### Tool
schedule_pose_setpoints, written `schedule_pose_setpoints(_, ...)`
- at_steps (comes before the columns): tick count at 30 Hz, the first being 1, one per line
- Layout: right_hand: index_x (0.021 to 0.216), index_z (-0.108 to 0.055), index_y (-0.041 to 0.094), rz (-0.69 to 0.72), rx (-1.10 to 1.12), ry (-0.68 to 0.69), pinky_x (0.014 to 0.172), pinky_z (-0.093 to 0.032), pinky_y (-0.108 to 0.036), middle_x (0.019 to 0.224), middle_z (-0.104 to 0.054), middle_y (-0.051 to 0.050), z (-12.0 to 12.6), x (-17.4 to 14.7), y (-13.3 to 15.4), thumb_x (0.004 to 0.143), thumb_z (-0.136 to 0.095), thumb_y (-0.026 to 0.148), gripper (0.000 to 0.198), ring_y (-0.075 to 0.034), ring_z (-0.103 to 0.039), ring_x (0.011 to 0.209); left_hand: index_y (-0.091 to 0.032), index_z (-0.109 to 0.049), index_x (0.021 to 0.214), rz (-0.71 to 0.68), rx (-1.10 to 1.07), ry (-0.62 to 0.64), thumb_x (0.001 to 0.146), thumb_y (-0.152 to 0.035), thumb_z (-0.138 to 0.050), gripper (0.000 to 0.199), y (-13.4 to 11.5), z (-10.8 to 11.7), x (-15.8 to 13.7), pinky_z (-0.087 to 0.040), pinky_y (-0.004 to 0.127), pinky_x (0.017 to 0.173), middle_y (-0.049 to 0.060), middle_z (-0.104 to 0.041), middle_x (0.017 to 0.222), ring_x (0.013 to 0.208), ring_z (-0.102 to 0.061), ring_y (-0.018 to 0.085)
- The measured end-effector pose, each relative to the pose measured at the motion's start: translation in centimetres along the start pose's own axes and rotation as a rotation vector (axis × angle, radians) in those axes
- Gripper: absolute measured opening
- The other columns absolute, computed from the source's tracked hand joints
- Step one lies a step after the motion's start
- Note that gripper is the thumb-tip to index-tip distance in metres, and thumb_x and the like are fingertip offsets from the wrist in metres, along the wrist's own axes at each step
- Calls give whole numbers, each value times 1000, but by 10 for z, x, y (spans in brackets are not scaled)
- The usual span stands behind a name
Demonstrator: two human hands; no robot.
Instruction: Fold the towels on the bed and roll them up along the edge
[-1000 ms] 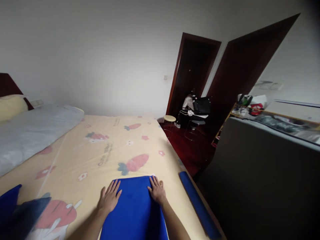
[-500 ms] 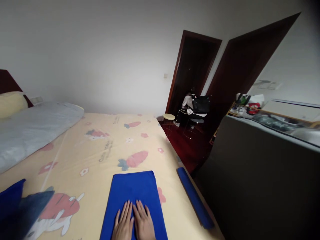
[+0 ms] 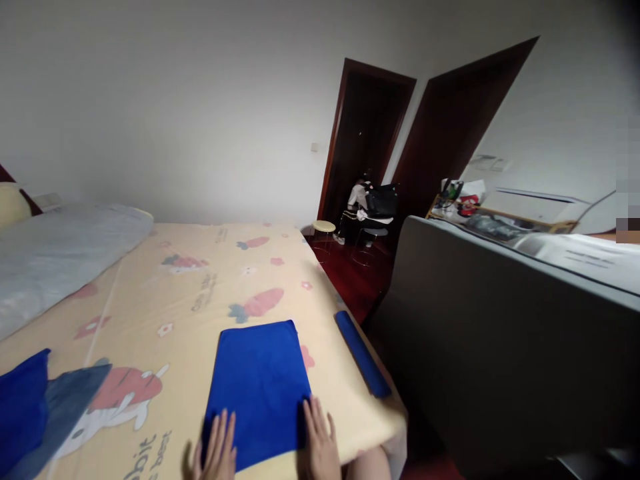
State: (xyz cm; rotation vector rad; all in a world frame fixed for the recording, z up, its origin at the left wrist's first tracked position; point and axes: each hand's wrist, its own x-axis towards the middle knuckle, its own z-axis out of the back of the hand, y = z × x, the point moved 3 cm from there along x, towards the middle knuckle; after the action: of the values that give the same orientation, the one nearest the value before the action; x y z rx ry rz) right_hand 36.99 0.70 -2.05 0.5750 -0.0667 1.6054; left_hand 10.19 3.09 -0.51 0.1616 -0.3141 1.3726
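Note:
A blue cloth (image 3: 260,387), folded into a flat rectangle, lies on the patterned bed sheet (image 3: 190,360). My left hand (image 3: 217,447) rests at the cloth's near left edge with its fingers stretched out. At the lower right edge of the cloth is my right hand (image 3: 320,437), also open, its fingertips by the border. Neither hand grips anything. To the right, a rolled blue cloth (image 3: 363,353) lies along the side of the bed. More blue cloth (image 3: 23,407) sits at the far left, partly out of view.
A grey-white bundle of bedding (image 3: 70,260) covers the left side. Beyond the bed's right edge stands a dark panel (image 3: 480,353) with a cluttered surface behind it. Near the doorway are a round stool (image 3: 323,227) and a seated person (image 3: 357,197) beside a black bag (image 3: 383,200).
My hands have moved apart, from the middle of the folded cloth to its left and right edges. The view has turned right, and the cloth's near edge now shows.

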Motion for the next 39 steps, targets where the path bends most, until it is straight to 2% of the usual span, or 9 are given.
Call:
schedule_pose_setpoints(3,155,-12,31,174,116,135,106,-42,-46,152,-33,-4,-10,6,59,95,-34,13,66,-25,-38,138,-31,-27,149,-200,-23,110,90,-23,-32,60,-48,-5,7,-23,47,118,-2,-29,156,146,-25,21)
schedule_pose_setpoints(6,152,-24,31,266,174,191,108,-41,-41,147,-42,-1,-13,6,83,99,-40,21,56,-20,-43,135,-31,-30,148,-252,-42,243,90,-24,-30,59,-64,-7,7,-27,47,116,-2,-29,156,144,-29,22)
schedule_pose_setpoints(8,151,-29,29,299,142,136,108,-40,-37,145,-45,-2,-3,2,70,100,-43,25,53,-20,-45,133,-32,-27,148,-210,-48,287,93,-33,-28,55,-49,-5,2,-28,49,115,-2,-28,156,144,-30,22)
schedule_pose_setpoints(11,151,-29,27,266,52,49,109,-39,-34,145,-45,-3,24,-10,24,100,-45,29,54,-20,-46,133,-33,-30,148,-40,-9,182,93,-42,-27,55,-5,2,-9,-21,54,116,0,-28,157,146,-26,23)
schedule_pose_setpoints(15,152,-26,31,142,10,162,109,-39,-41,148,-42,-3,52,-23,-25,103,-39,34,51,-22,-41,136,-42,-39,143,96,13,31,89,-39,-33,54,47,10,-25,-21,60,112,-1,-42,151,146,-23,24)
schedule_pose_setpoints(19,149,-34,31,6,9,237,109,-37,-47,149,-38,-4,58,-24,-30,103,-37,36,47,-26,-37,139,-37,-38,145,166,25,-66,89,-33,-36,57,59,18,-30,-19,64,112,3,-44,150,146,-23,27)
schedule_pose_setpoints(22,148,-39,28,51,26,234,111,-34,-46,150,-38,-5,53,-17,-15,100,-36,21,49,-24,-35,140,-32,-44,143,-50,-19,-65,91,-28,-38,53,43,18,-27,-29,50,115,2,-44,149,142,-35,24)
schedule_pose_setpoints(26,131,-59,25,149,71,287,106,-37,-40,138,-54,-4,39,-11,-2,92,-42,8,46,-23,-41,136,-35,-57,132,-470,-76,-72,91,-31,-47,42,34,11,-28,-50,23,96,-6,-59,133,119,-60,13)
schedule_pose_setpoints(39,100,-63,20,191,148,76,94,-38,-35,104,-70,-3,52,9,-5,89,-48,1,27,-18,-59,102,-35,-71,112,-455,-117,-150,89,-25,-52,31,92,10,-24,-49,25,94,-4,-71,117,107,-66,13)
